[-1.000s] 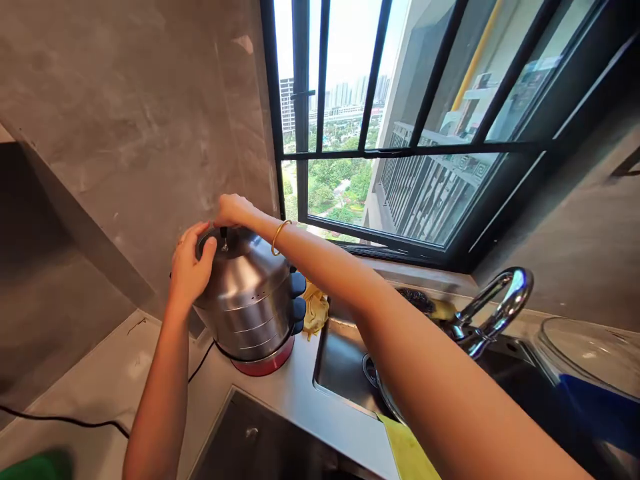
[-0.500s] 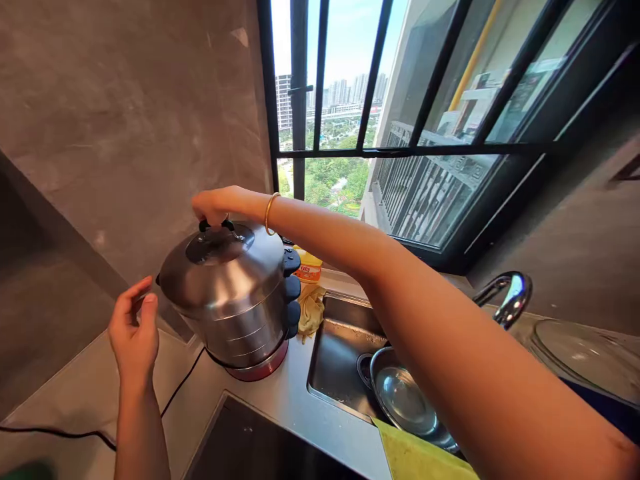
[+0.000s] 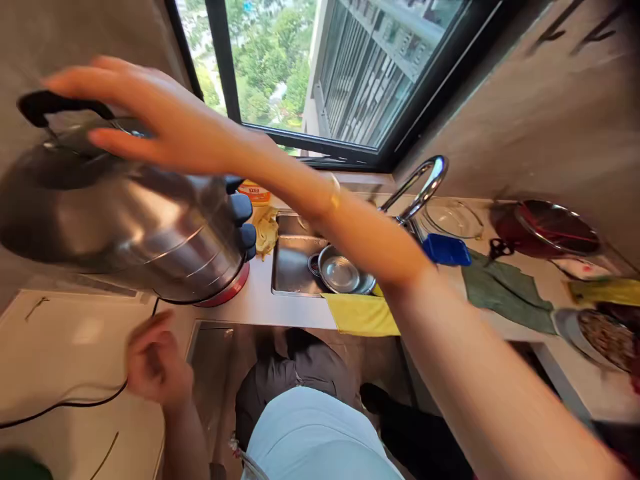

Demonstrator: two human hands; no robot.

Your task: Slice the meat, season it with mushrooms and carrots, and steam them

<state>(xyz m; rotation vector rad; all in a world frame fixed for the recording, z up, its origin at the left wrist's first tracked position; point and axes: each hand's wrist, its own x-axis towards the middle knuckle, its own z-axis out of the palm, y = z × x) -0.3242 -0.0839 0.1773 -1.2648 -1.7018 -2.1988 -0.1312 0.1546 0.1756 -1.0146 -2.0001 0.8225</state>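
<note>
A tall stainless-steel steamer pot [image 3: 170, 247] with a domed lid [image 3: 85, 213] stands on a red base [image 3: 227, 290] at the left. The lid's black handle [image 3: 37, 110] shows past my right hand [image 3: 160, 120]. That hand stretches over the lid with fingers and thumb apart, next to the handle and not wrapped round it; whether it still touches is unclear. Low in front of the pot, my left hand [image 3: 160, 363] is blurred, its fingers loosely curled and apart from the pot, with nothing visible in them. Dark blue grips [image 3: 243, 210] run down the pot's right side.
The sink [image 3: 293, 263] holds metal bowls [image 3: 343, 273] below a curved faucet [image 3: 425, 183]. A yellow cloth [image 3: 357, 317] hangs over its front edge. A crumpled tan cloth [image 3: 265, 230] lies beside the pot. Further right are a blue tray [image 3: 447, 250] and a red pot [image 3: 545, 230]. A black cord [image 3: 75, 403] crosses the left counter.
The view has tilted down and right. My right hand has come off the lid handle, its fingers now spread. My left hand is lower, away from the pot's side.
</note>
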